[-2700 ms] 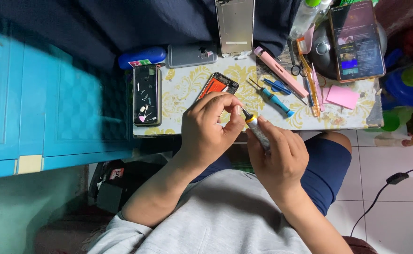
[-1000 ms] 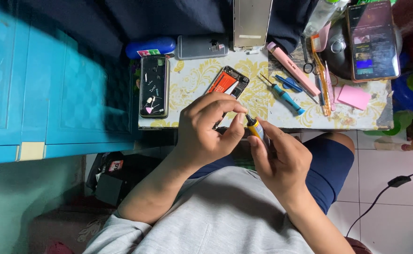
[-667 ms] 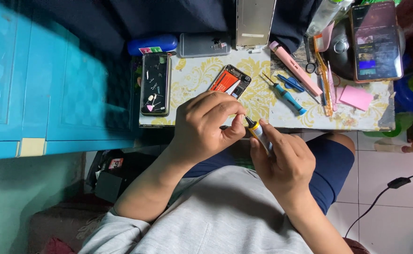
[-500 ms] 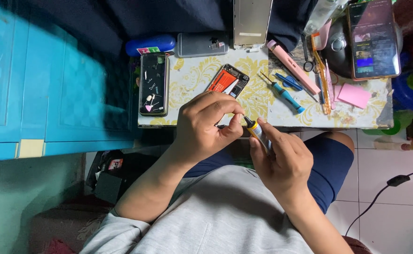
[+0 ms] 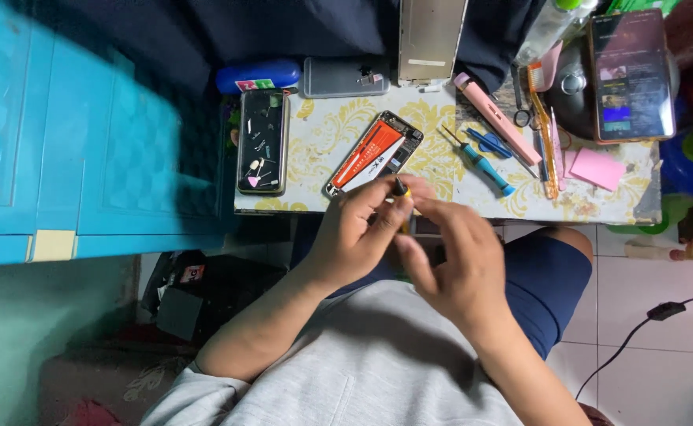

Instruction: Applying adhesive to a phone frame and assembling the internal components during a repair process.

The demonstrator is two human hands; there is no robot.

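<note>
— Item one, the hands?

— Left hand and right hand were raised together just off the near edge of the desk, over the lap. Both grips were pressed onto a small yellow-and-black screwdriver: left fingertips pinching near its dark tip, right fingers wrapped lower on the handle. Held that close to the eye, probably so the tip could be handled; what sat at the tip was too small to tell.

— Item two, the work piece?

— Opened phone, orange-red inside showing, lay tilted on the desk just beyond the hands, within easy reach.

— Small parts?

— Dark tray to the left of it, holding tiny bits, apart from the tools so nothing would roll away, I judged.

— Tools?

— Blue screwdriver, pink case and a toothbrush, grouped on the right side. Pink notes beside them.

— Remainder?

— Grey phone and a silver panel at the far edge; lit phone propped at the far right, screen facing the person.
</note>
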